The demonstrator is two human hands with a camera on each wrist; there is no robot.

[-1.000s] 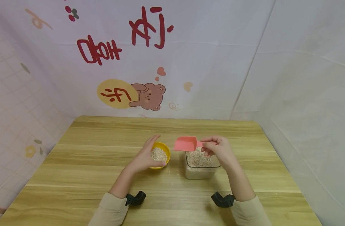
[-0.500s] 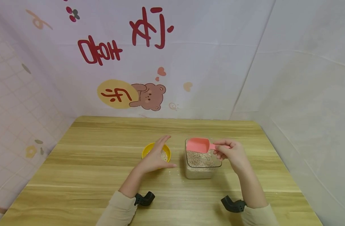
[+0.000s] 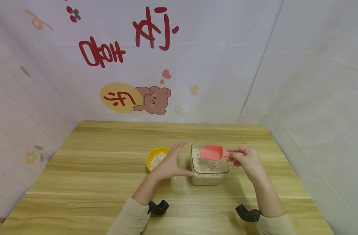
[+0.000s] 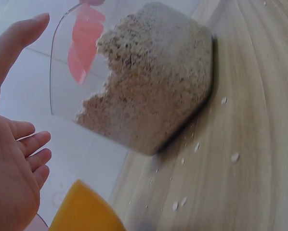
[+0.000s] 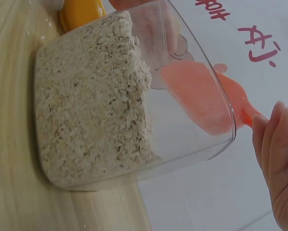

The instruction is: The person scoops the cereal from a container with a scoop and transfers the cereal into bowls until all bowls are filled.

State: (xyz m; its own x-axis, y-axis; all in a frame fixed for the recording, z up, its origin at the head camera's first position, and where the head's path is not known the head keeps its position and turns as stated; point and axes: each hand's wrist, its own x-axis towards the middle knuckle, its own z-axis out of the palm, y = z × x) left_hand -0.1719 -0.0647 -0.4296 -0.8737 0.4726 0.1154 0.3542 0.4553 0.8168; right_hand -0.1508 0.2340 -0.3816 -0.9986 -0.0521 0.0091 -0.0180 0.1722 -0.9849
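My right hand (image 3: 246, 161) pinches the handle of a pink scoop (image 3: 211, 152). In the right wrist view the scoop's bowl (image 5: 197, 96) shows through the clear wall, inside the upper part of a square container (image 5: 93, 106), above the oat flakes. My left hand (image 3: 170, 165) is spread, thumb and fingers apart, between a yellow bowl (image 3: 149, 157) of flakes and the clear container (image 3: 206, 179). Its thumb tip is near the container's left side; whether it touches, I cannot tell. In the left wrist view the left fingers (image 4: 35, 144) hold nothing.
Loose flakes (image 4: 235, 157) lie scattered on the wooden table (image 3: 94, 182) between bowl and container. A white printed cloth (image 3: 214, 65) stands behind the table, with pale cloth at both sides. A black wrist mount (image 3: 158, 208) sits on each forearm.
The scoop has moved right, from beside the container's left rim to over and into its opening. My left hand has let go of the yellow bowl and moved right toward the container.
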